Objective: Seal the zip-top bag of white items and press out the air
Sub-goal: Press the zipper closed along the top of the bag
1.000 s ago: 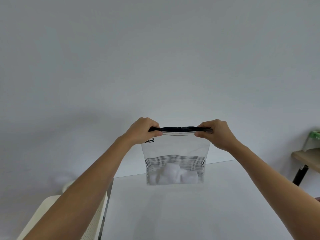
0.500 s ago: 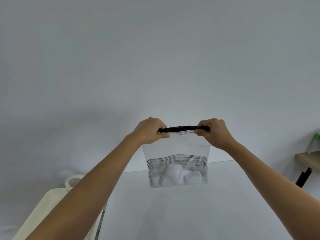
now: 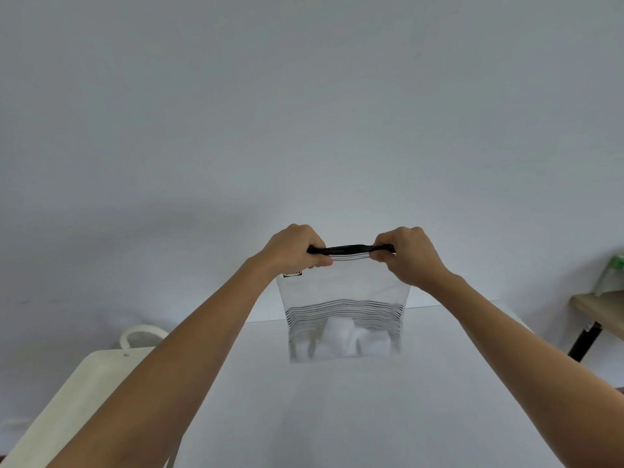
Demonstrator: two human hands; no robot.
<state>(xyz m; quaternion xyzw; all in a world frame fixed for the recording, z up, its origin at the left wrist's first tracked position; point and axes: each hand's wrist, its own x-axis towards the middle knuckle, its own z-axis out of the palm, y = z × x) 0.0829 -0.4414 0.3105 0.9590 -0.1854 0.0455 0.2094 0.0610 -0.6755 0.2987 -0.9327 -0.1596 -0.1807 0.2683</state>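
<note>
The clear zip-top bag (image 3: 342,292) hangs upright in the air above the far half of the white table (image 3: 337,417), its bottom edge clear of the tabletop. The white items (image 3: 341,339) sit bunched at the bottom, behind a band of thin black stripes. The left hand (image 3: 292,251) is curled closed, pinching the black zip strip (image 3: 349,248) near its left end; the right hand (image 3: 405,253) is closed the same way near the right end. Only a short stretch of strip shows between them. The table in front of the bag is bare, with its far edge just behind the bag against the plain wall (image 3: 304,113). A cream chair (image 3: 84,400) stands off the left edge, a wooden shelf (image 3: 597,309) off the right. Compared with half a second ago, the hands are closer together along the strip, and the bag hangs in much the same place.
</note>
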